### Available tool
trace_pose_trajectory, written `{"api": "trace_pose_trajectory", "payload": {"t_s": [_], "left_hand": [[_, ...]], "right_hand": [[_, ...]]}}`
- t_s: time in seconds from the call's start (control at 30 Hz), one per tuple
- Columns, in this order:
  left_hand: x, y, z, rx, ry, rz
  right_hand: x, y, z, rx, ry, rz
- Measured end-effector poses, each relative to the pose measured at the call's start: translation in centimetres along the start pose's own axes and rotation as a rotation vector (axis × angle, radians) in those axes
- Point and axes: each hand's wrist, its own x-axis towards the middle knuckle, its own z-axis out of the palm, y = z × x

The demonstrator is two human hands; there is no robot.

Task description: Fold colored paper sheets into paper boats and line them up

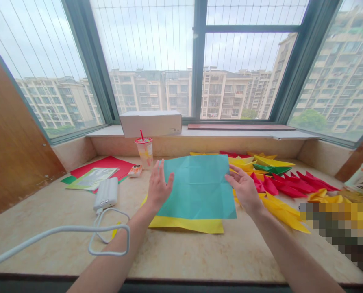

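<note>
A creased blue-green sheet of paper (199, 187) is in front of me, over a yellow sheet (187, 225) whose lower edge shows below it. My left hand (159, 185) rests at the blue-green paper's left edge, fingers stretched upward and thumb apart over the paper. At the right edge, my right hand (244, 185) pinches the same paper, with the thumb on its near face. Just past my right hand lie folded paper pieces in yellow (281, 209), red (291, 185) and green (274, 169).
A white power bank (106, 193) with a white cable (56, 232) lies left. Behind it are red paper (108, 162), a small orange-and-white packet (135, 171) and a plastic cup (145, 152) with a straw. A white box (151, 123) sits on the windowsill. A labelled container (362, 179) stands right.
</note>
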Motion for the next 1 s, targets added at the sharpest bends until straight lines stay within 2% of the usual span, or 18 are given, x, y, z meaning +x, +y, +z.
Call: {"api": "trace_pose_trajectory", "payload": {"t_s": [0.1, 0.2, 0.27, 0.43, 0.63, 0.83, 1.0], "left_hand": [[0.4, 0.1, -0.2, -0.135, 0.033, -0.154], [0.5, 0.2, -0.2, -0.297, -0.063, -0.419], [0.5, 0.4, -0.1, -0.407, -0.104, -0.512], [0.5, 1.3, -0.4, -0.796, -0.163, -0.532], [0.5, 3.3, -1.3, -1.075, -0.259, -0.615], [0.1, 3.7, -1.2, -1.204, -0.325, -0.626], [-0.2, 3.2, -0.7, -1.169, -0.34, -0.604]], "right_hand": [[0.7, -0.8, -1.1, 0.069, 0.096, -0.019], [1.2, -0.9, -1.9, 0.128, 0.131, -0.023], [1.4, -0.8, -2.2, 0.161, 0.139, -0.03], [1.6, -0.4, -2.3, 0.183, 0.171, -0.058], [1.5, 0.0, -2.2, 0.153, 0.24, -0.062], [1.4, 0.1, -2.1, 0.132, 0.26, -0.052], [1.1, 0.1, -1.8, 0.073, 0.223, -0.04]]}}
